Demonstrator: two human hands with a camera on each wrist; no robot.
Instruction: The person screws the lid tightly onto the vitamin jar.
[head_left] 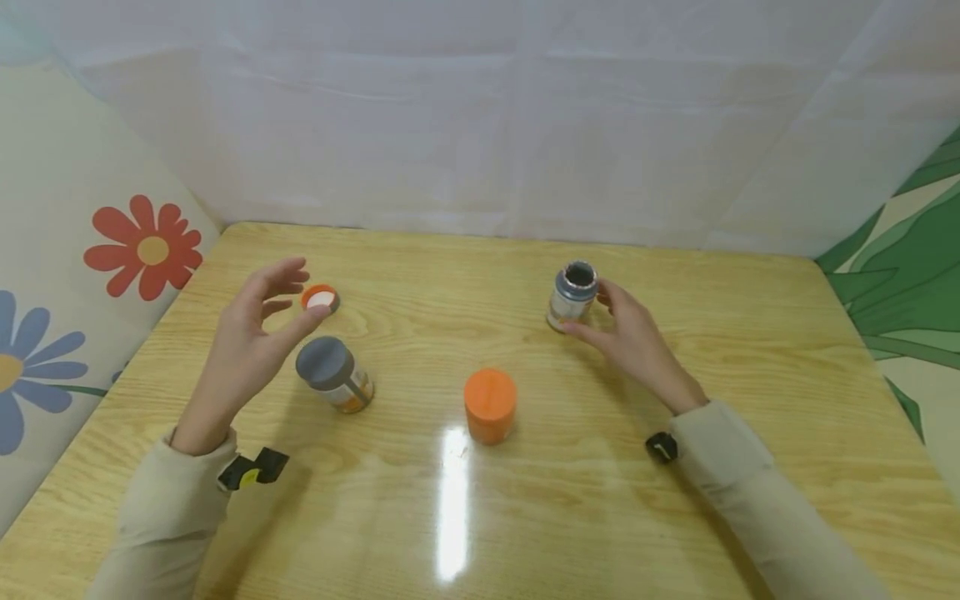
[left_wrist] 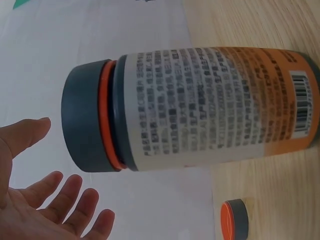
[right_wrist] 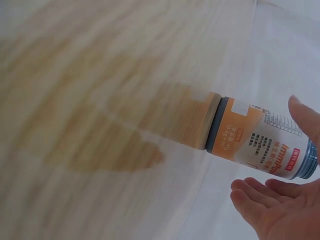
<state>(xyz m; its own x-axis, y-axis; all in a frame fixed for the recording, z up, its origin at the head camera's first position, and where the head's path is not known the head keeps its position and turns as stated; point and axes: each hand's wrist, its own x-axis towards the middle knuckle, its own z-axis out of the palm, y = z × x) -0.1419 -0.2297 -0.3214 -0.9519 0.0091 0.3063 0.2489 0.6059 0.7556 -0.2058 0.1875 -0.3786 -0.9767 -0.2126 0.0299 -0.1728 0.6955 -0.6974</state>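
Observation:
My left hand (head_left: 251, 337) is raised at the left, thumb and fingers apart, with nothing between them. Below it stands a capped bottle (head_left: 335, 375) with a dark grey cap; the left wrist view shows its white and orange label (left_wrist: 200, 100) and a thin orange ring under the cap. An uncapped supplement bottle (head_left: 573, 296) stands upright at the back right, its dark mouth facing up. Around it is my right hand (head_left: 626, 337), thumb on the near side; in the right wrist view the spread fingers (right_wrist: 250, 200) stand off the bottle's side.
A loose cap (head_left: 321, 298), orange-rimmed with a white inside, lies behind the capped bottle. An orange cylindrical container (head_left: 491, 406) stands mid-table. The wooden table (head_left: 585, 517) ends at a white cloth (head_left: 450, 125) at the back, with flower-printed fabric at the left.

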